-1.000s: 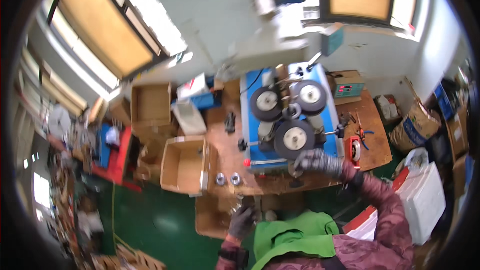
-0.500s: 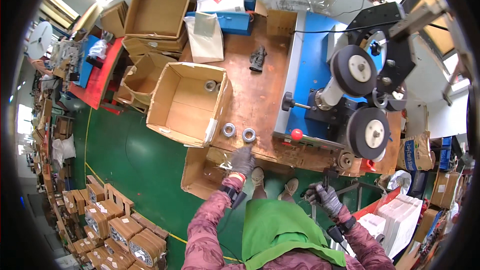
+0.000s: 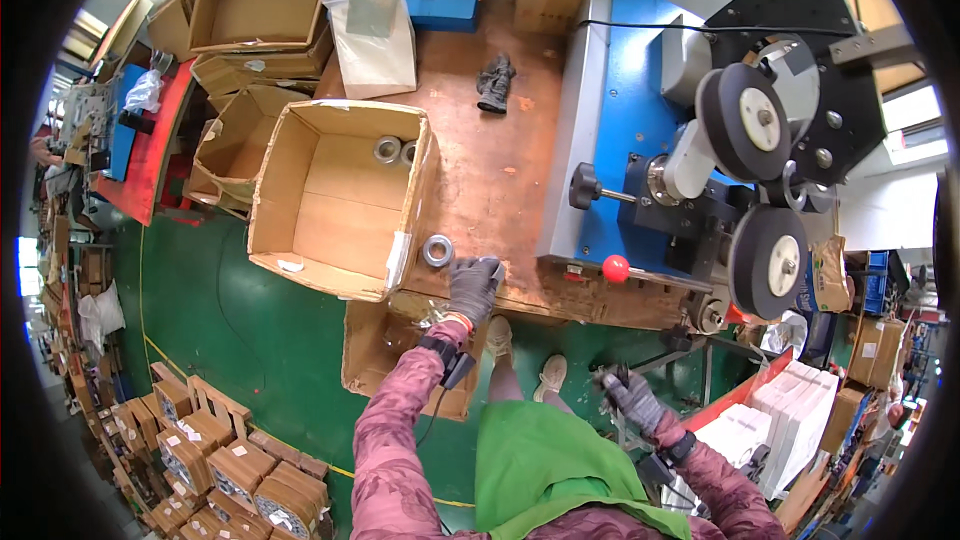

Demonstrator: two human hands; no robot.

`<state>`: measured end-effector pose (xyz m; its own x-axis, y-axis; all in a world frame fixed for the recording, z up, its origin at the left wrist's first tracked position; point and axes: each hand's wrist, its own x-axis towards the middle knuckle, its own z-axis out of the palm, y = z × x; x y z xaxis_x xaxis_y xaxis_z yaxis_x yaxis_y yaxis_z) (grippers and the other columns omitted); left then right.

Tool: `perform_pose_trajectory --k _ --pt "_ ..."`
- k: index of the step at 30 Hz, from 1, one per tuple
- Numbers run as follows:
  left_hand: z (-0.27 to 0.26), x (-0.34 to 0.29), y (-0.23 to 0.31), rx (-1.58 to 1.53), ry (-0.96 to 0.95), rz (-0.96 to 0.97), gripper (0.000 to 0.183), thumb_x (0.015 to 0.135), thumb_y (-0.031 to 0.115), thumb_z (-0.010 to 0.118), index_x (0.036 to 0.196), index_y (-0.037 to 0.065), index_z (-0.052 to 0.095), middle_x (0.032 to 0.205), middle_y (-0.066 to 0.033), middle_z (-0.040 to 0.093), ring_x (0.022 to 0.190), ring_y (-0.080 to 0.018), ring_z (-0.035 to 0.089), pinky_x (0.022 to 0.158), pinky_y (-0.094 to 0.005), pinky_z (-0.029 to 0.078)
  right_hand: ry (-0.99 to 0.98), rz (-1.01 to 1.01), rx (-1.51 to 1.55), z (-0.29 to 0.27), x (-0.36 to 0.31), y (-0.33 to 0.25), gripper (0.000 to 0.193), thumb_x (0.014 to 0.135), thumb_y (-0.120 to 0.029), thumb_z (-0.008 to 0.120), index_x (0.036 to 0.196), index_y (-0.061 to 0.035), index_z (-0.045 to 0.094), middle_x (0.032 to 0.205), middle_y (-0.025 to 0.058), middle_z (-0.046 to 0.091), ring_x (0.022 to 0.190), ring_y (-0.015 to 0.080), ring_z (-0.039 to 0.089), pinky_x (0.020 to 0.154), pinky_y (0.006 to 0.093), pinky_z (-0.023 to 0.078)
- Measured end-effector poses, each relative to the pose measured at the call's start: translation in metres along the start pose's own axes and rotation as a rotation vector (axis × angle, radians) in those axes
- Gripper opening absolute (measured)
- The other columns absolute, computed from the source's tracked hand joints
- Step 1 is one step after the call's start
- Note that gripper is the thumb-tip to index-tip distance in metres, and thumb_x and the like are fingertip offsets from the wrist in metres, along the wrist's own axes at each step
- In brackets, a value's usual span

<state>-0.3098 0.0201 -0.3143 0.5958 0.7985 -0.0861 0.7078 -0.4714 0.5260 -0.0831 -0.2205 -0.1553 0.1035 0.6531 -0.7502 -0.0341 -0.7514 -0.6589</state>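
loose metal ring on the tabletop, just left of left fingers | those curl down, can't tell if they've got anything | pair of rings in carton up-left, so partway-ish imo | right fingers half-curled, grip unclear

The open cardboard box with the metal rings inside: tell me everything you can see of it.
The cardboard box is plain brown, four-sided and open-topped, its rim scuffed and paler in places, with a white patch at its near right corner. It stands upright at the left front of the wooden table; its near side seems to jut past the edge. Two metal rings lie inside toward its far right, one partly hidden by the right wall. The left hand is to its right, apart from it.
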Motion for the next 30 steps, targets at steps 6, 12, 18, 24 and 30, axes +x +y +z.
perform_pose_trajectory --k 6,12,18,24,30 --pt "-0.107 -0.100 0.097 -1.489 -0.237 -0.388 0.046 0.076 0.020 0.066 0.113 -0.001 0.051 0.105 -0.0096 0.058 0.102 -0.0160 0.052 0.089 -0.0294 0.041 0.101 -0.411 -0.099 0.004 0.023 -0.070 0.028 0.089 -0.032 0.048 0.088 -0.0055 0.058 0.061 -0.0001 0.051 0.056 0.0088 0.051 0.049 0.0238 0.041" --pt "-0.176 -0.176 0.193 -1.327 0.016 -0.226 0.048 0.077 0.025 0.066 0.114 -0.001 0.050 0.107 -0.0084 0.056 0.099 -0.0178 0.053 0.088 -0.0308 0.042 -0.701 -0.040 0.453 0.047 -0.043 -0.088 0.039 0.091 -0.037 0.045 0.114 -0.0049 0.050 0.077 0.0057 0.060 0.060 0.0141 0.059 0.049 0.0236 0.045" --pt "-0.202 -0.234 0.242 -1.627 0.331 -0.247 0.059 0.072 0.030 0.071 0.114 -0.002 0.045 0.106 -0.0123 0.054 0.097 -0.0213 0.056 0.085 -0.0330 0.048 -1.069 -0.111 0.378 0.055 -0.128 -0.068 0.040 0.091 -0.036 0.045 0.112 -0.0030 0.052 0.073 0.0023 0.055 0.052 0.0095 0.048 0.049 0.0208 0.040" --pt "-0.204 -0.268 0.252 -1.383 0.486 -0.220 0.050 0.074 0.028 0.069 0.110 0.000 0.048 0.101 -0.0101 0.055 0.092 -0.0184 0.056 0.078 -0.0296 0.049 -0.584 -1.185 -0.056 0.071 -0.173 -0.092 0.014 0.082 -0.007 0.058 0.095 -0.0040 0.061 0.086 0.0047 0.056 0.070 0.0093 0.054 0.060 0.0251 0.046" --pt "-0.222 -0.279 0.226 -1.251 0.520 -0.167 0.047 0.074 0.030 0.070 0.105 0.001 0.050 0.097 -0.0075 0.054 0.087 -0.0156 0.055 0.073 -0.0279 0.049 -0.514 -1.406 -0.234 0.112 -0.199 -0.106 0.022 0.075 0.003 0.060 0.095 -0.0050 0.063 0.098 0.0073 0.058 0.078 0.0140 0.060 0.065 0.0236 0.050"
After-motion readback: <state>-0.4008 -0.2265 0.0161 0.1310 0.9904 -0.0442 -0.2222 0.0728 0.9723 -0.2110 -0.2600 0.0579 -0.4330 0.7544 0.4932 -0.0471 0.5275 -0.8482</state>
